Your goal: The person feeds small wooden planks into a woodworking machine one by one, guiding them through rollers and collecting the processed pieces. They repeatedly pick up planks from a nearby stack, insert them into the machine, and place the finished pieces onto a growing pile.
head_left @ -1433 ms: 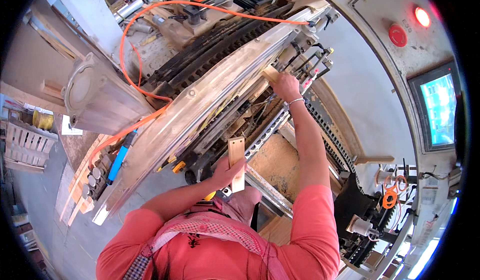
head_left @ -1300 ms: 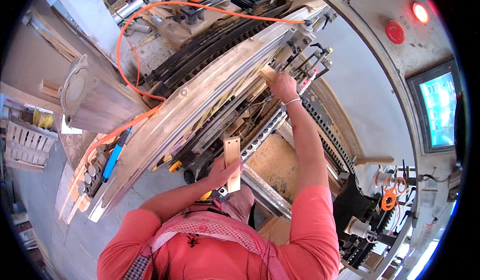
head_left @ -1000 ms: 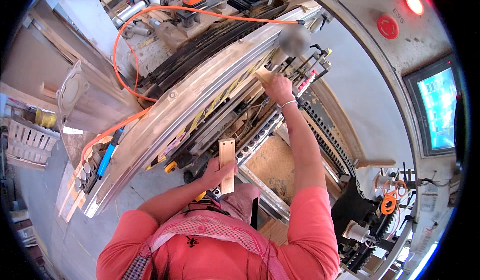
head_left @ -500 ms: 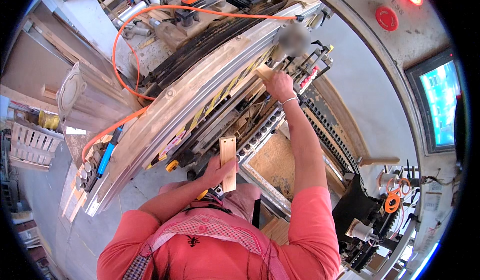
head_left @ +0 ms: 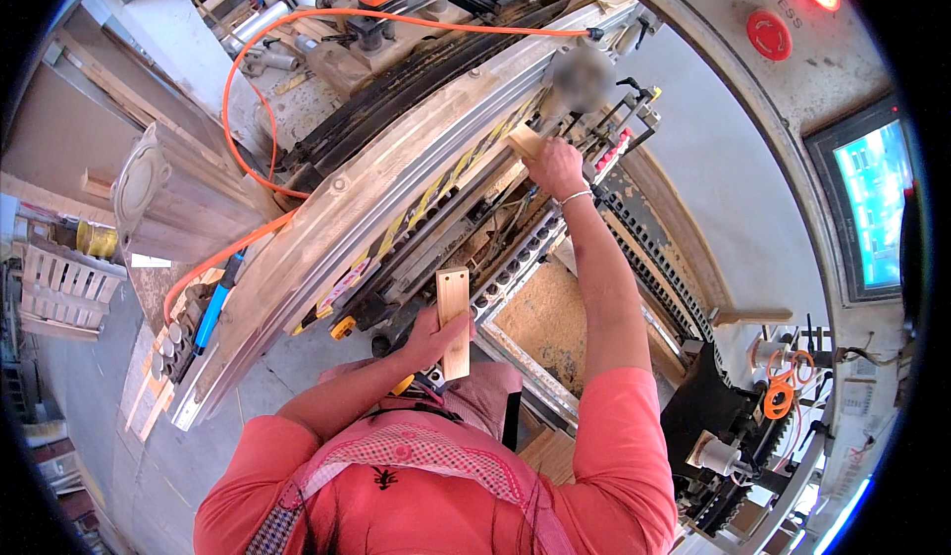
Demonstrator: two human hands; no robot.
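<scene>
A short pale wooden board (head_left: 454,302) stands upright before my body, with small dark holes near its top end. My left hand (head_left: 433,337) is closed around its lower half. Farther off, my right hand (head_left: 557,168) reaches out to the machine, its fingers closed on a wooden piece (head_left: 524,141), of which only the end shows past my fingers. That piece is at the far end of the machine bed (head_left: 426,268), next to a yellow-and-black striped strip (head_left: 436,186). A bracelet circles my right wrist.
An orange hose (head_left: 396,20) loops over the machine's long beam (head_left: 337,198). Below my right forearm lies a tray of sawdust (head_left: 545,319). On the right are a black drag chain (head_left: 659,258), a lit screen (head_left: 872,208) and a red stop button (head_left: 769,37). A blue-handled tool (head_left: 213,307) rests at left.
Almost nothing differs. Both hands keep their hold in nearly the same places, and the view has shifted very slightly.
</scene>
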